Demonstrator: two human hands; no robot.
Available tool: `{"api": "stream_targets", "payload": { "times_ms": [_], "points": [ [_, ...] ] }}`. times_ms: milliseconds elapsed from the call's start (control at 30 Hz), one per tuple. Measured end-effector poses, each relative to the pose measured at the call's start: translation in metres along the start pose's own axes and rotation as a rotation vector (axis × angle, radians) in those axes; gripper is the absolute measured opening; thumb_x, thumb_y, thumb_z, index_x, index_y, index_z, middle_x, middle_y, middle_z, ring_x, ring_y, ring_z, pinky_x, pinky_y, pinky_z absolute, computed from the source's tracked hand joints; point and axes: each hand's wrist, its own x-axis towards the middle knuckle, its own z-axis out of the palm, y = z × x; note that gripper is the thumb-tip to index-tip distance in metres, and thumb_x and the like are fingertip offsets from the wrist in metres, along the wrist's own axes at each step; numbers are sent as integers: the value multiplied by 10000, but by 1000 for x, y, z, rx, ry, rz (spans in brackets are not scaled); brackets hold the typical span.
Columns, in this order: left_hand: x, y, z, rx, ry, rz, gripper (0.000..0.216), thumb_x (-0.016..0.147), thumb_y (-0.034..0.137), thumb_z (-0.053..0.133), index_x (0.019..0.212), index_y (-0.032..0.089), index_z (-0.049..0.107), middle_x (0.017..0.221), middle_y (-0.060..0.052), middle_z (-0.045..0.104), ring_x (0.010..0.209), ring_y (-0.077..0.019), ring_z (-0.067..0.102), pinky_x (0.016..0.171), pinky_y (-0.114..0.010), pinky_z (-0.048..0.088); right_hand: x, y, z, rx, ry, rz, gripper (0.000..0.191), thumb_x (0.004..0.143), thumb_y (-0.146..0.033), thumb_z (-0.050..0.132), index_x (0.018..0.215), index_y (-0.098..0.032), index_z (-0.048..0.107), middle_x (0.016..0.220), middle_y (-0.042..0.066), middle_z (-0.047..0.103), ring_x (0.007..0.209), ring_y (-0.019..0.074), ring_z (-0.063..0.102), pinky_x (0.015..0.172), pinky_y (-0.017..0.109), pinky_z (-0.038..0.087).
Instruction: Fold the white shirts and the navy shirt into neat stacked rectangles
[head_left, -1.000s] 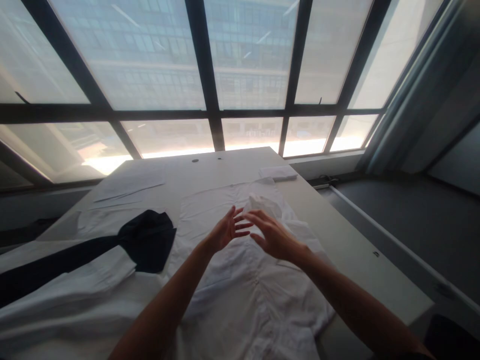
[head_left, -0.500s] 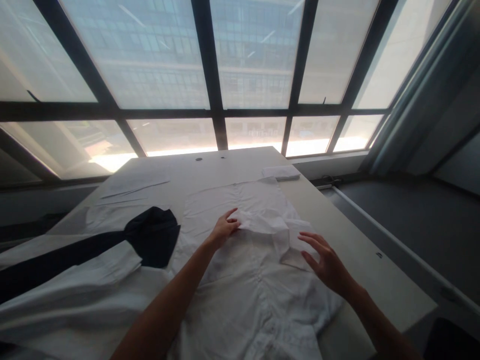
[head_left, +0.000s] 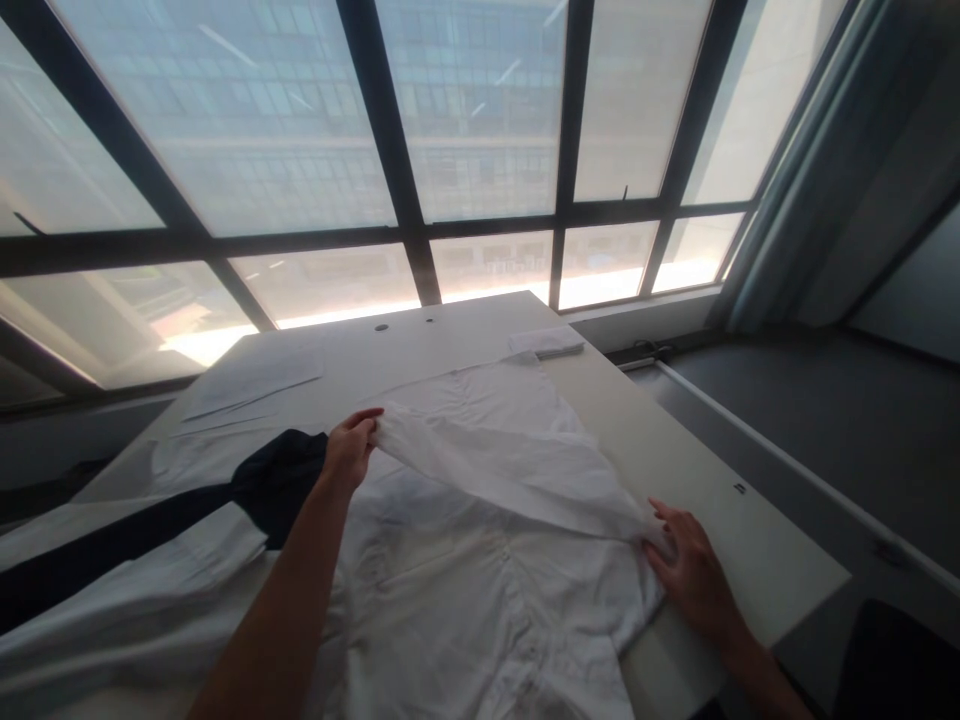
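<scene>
Black cloth (head_left: 276, 484) beside white garment (head_left: 472, 530)

The left grip (head_left: 350, 452) and right grip (head_left: 691, 568) hold a sleeve (head_left: 510, 472) across a white shirt (head_left: 442, 590).

I've got a white table (head_left: 660, 440) here, stretching away beyond both grips, one edge passing outside the right hand (head_left: 686, 570). Spread beneath and between the hands lies a white garment (head_left: 450, 610), rumpled and reaching back on the near side of the grips. Left of the left hand (head_left: 352, 450), more white cloth (head_left: 135, 610) sprawls, dark cloth (head_left: 274, 490) lying across it; I can't tell whether the dark piece touches the tabletop! Beyond the left grip, out to its left, flat white sheets (head_left: 259, 385) overlap. Past both grips, between them sideways, there's a folded white stack (head_left: 546, 343), well apart from either hand.
</scene>
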Motion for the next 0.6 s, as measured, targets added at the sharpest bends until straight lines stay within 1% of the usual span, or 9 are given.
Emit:
{"api": "stream_targets", "payload": {
  "times_ms": [100,200,267,367,467,533,600],
  "points": [
    [5,-17,-4,166,147,4,340,619,269,557,889,135,715,570,10,538,490,-117,489,451,-217,394,-2,-3,2,12,-14,2,458,885,-250,521,1343,-247,491,1072,100,591,1008,290,582,876,464,535],
    [9,-31,-6,199,223,-10,422,621,249,489,957,105,699,503,56,419,406,-97,368,409,-220,318,-5,-7,0,5,-33,-15,528,826,-184,523,1348,-262,499,1093,92,592,1030,293,581,894,461,531],
    [12,-38,-9,223,271,-16,442,617,238,463,971,97,689,498,59,398,403,-103,352,412,-228,304,-7,-9,-2,3,-45,-27,588,780,-150,524,1354,-273,503,1132,86,594,1063,297,578,916,464,526],
    [19,-43,-13,281,309,-23,355,639,232,462,890,109,681,531,22,472,471,-141,455,458,-250,354,-10,-9,-5,-6,-65,-68,646,760,-114,502,1381,-290,506,1199,84,594,1126,297,565,966,472,509],
    [22,-47,-16,365,283,-12,228,679,258,533,801,126,673,623,-30,587,602,-187,567,528,-271,419,-11,-8,-7,-19,-115,-142,709,754,-66,463,1418,-308,508,1314,77,578,1205,281,542,1015,468,488],
    [23,-48,-18,417,253,7,218,682,292,607,805,129,683,702,-51,644,688,-208,609,587,-277,454,-10,-6,-9,-26,-159,-202,689,761,-56,448,1395,-305,552,1388,66,556,1267,270,514,1052,470,465],
    [23,-49,-21,516,228,49,252,683,319,649,841,130,700,768,-67,677,759,-226,635,658,-287,478,-11,-5,-14,-39,-209,-245,627,794,-70,441,1355,-299,600,1440,55,532,1326,264,476,1087,483,435]
  ]
}}
